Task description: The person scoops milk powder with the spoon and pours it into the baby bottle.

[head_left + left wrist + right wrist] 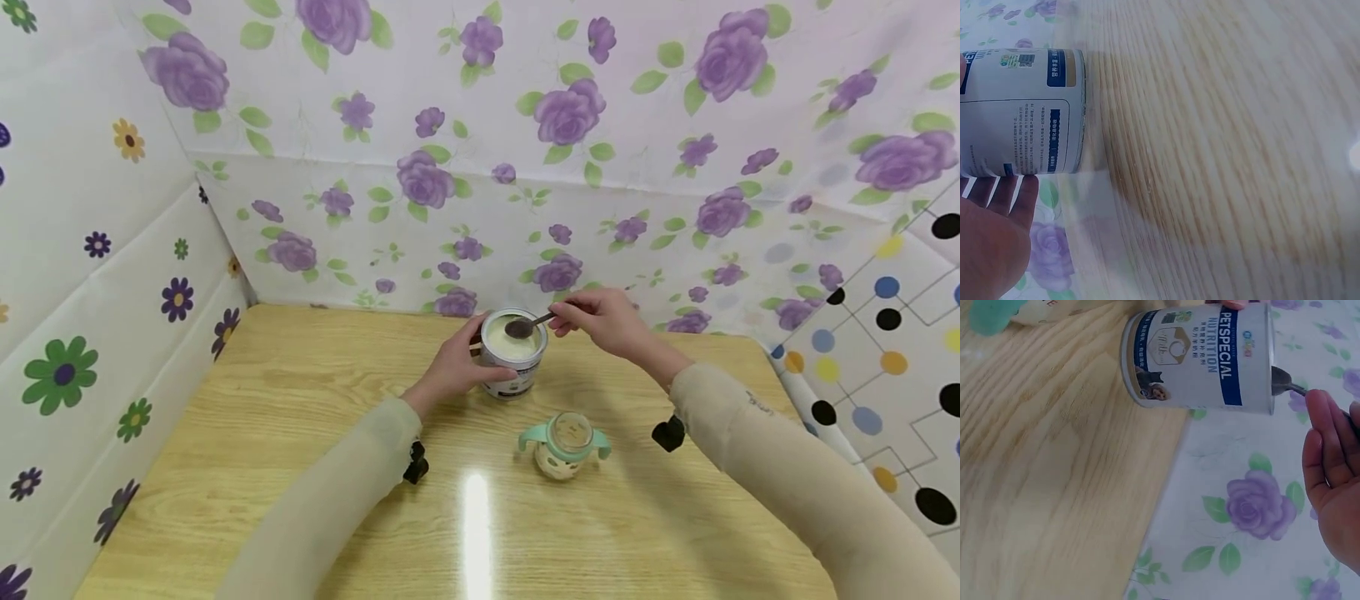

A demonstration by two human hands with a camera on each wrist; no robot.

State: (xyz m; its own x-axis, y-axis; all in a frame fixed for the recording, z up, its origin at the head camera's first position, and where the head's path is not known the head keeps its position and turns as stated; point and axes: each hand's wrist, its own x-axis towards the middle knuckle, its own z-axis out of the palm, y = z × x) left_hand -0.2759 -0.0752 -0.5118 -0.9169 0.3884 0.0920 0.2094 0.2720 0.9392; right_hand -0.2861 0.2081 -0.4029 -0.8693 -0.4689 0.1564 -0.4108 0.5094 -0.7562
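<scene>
A white can (517, 382) of pale powder (501, 344) stands upright on the table, its top uncovered. My left hand (452, 364) grips it from the left, thumb across the front and fingers round the far side. In the right wrist view the can's label (1197, 359) reads "PETSPECIAL NUTRITION". From the right, my right hand (606, 321) pinches the handle of a dark metal spoon (520, 328). The spoon's bowl is over the can's mouth; whether it touches the powder I cannot tell. Nearer to me stands a lidded bottle (567, 450) with mint-green handles, touched by neither hand.
The wood-grain table (315, 417) ends at a flowered cloth (360, 225) close behind the can. Patterned cloths also hang at the left and right. A small black device (415, 463) is on my left wrist, another (669, 433) on my right.
</scene>
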